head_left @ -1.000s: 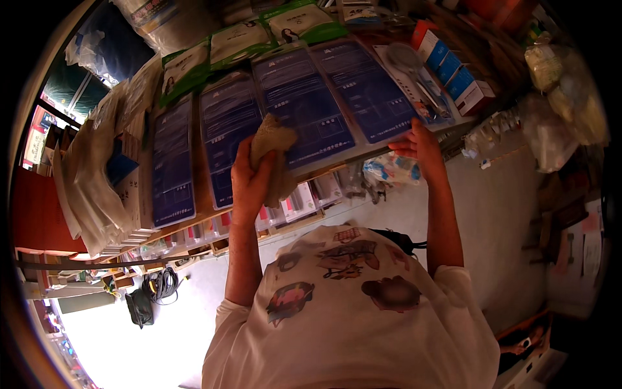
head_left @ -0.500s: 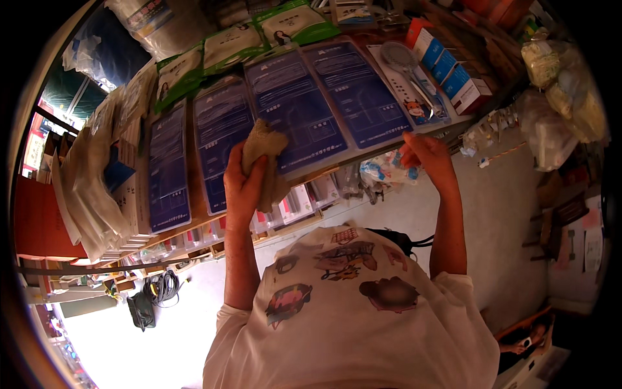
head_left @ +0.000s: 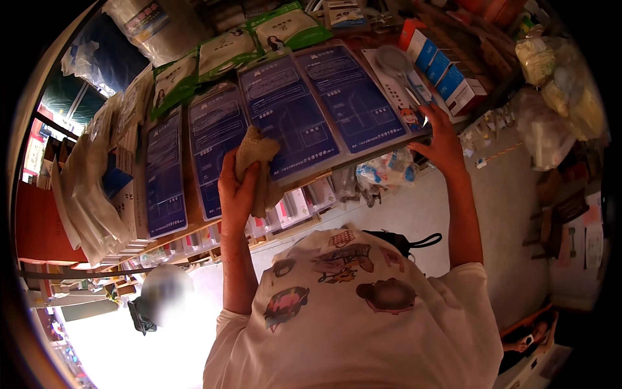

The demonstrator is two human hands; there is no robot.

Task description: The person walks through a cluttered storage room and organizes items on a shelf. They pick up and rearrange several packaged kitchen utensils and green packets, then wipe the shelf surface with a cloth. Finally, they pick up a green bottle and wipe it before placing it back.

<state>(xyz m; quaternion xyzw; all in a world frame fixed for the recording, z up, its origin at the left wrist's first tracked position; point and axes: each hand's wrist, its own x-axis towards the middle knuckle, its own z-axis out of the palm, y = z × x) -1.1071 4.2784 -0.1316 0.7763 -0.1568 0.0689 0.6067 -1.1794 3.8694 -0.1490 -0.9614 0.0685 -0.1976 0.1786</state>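
Observation:
My left hand (head_left: 236, 191) is closed around a crumpled tan cloth (head_left: 258, 153), held over the near edge of the blue flat packs. Several of these blue clear-wrapped packs (head_left: 288, 117) lie side by side along the shelf. At the right end of the row is a packaged shower head (head_left: 392, 63) with a pale card behind it. My right hand (head_left: 444, 141) is at that package's near right corner, its fingers spread over the corner and the thumb lower, by the shelf edge. Whether the fingers press on the package is hard to tell.
Green-and-white bags (head_left: 227, 48) line the back of the row. Blue-and-white boxes (head_left: 448, 79) stand right of the shower head, with plastic bags (head_left: 543, 129) hanging farther right. Below the shelf edge hangs a clear bag (head_left: 387, 168). Long plastic-wrapped packs (head_left: 97, 201) are stacked at left.
My right hand has moved right and forward to the shower head package's corner, its fingers opening out. My left hand has shifted slightly left and nearer with the cloth.

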